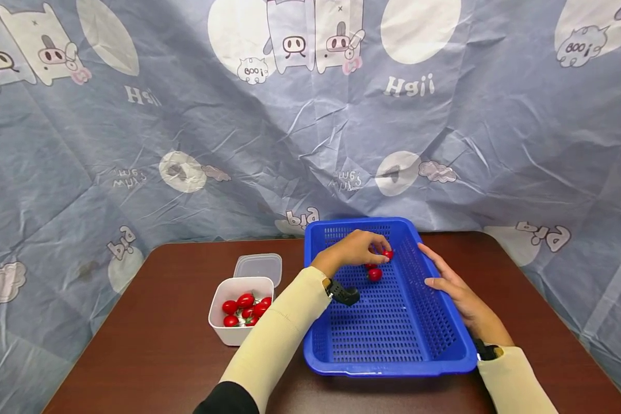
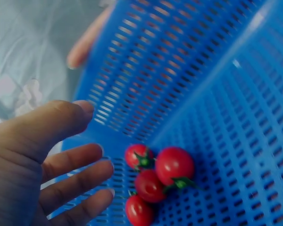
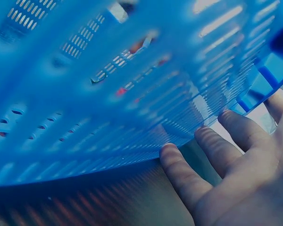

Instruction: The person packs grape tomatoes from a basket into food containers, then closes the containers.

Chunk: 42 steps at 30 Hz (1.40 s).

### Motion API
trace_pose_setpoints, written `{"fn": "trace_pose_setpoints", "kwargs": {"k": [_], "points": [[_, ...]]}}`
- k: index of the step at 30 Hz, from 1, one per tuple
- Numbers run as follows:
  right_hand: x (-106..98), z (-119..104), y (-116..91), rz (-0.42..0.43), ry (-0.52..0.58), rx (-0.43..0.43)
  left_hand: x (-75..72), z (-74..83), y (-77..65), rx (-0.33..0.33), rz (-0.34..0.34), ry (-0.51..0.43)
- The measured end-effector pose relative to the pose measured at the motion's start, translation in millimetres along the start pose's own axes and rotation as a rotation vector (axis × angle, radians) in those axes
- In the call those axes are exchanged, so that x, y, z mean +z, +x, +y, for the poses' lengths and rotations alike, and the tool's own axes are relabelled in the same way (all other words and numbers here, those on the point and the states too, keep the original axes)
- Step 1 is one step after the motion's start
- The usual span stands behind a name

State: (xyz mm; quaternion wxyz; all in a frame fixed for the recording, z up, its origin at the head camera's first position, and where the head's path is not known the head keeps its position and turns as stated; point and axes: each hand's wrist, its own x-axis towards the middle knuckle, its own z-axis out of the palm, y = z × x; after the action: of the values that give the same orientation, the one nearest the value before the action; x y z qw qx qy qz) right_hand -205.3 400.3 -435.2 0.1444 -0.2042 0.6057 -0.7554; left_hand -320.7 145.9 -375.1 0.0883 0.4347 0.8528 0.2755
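My left hand (image 1: 359, 248) reaches into a blue plastic basket (image 1: 378, 368), its thumb and fingers spread apart. Just beyond its fingertips, several cherry tomatoes lie together on the basket floor, one of them a large tomato (image 2: 174, 165) with a green stem. Nothing sits between the thumb and fingers in the left wrist view. At the basket's right side, my right hand (image 1: 463, 299) grips the wall, thumb over the rim and fingers along the outside. The right wrist view shows those fingertips (image 3: 170, 153) against the slotted outer wall.
Left of the basket stands a white tub (image 1: 222, 333) of cherry tomatoes, partly covered by the left forearm. Behind it lies a clear lid (image 1: 259, 266). The brown table (image 1: 150, 322) ends at a hanging blue-grey cloth (image 1: 269, 149) at the back.
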Motion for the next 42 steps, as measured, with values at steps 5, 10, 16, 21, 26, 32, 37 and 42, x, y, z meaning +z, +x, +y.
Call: {"fn": "trace_pose_setpoints", "kwargs": {"k": [5, 10, 16, 21, 26, 32, 37, 42], "points": [[-1.4, -3.7, -0.5, -0.005, 0.015, 0.012, 7.2, -0.8, 2.8, 0.023, -0.047, 0.045], [-0.1, -6.7, 1.1, -0.003, -0.015, 0.006, 16.9, -0.8, 6.6, 0.002, -0.099, 0.194], [3.2, -7.8, 4.0, 0.008, -0.027, 0.016, 24.9, -2.2, 8.6, -0.025, -0.127, 0.343], [0.1, -6.5, 3.6, 0.023, -0.031, 0.017, 24.8, 0.8, 7.8, -0.035, -0.135, 0.382], [-1.5, -5.0, 3.6, 0.025, -0.033, 0.017, 27.4, 2.2, 6.3, -0.043, -0.168, 0.432], [-1.5, -3.8, 3.1, 0.015, -0.045, 0.005, 33.3, 3.4, 3.5, -0.041, -0.228, 0.481], [-2.3, -1.5, 2.4, 0.006, -0.030, 0.002, 36.0, 5.6, 1.6, -0.054, -0.256, 0.493], [-2.9, -0.3, 0.5, 0.003, -0.018, 0.003, 37.6, 6.1, 2.3, -0.049, -0.271, 0.492]]}}
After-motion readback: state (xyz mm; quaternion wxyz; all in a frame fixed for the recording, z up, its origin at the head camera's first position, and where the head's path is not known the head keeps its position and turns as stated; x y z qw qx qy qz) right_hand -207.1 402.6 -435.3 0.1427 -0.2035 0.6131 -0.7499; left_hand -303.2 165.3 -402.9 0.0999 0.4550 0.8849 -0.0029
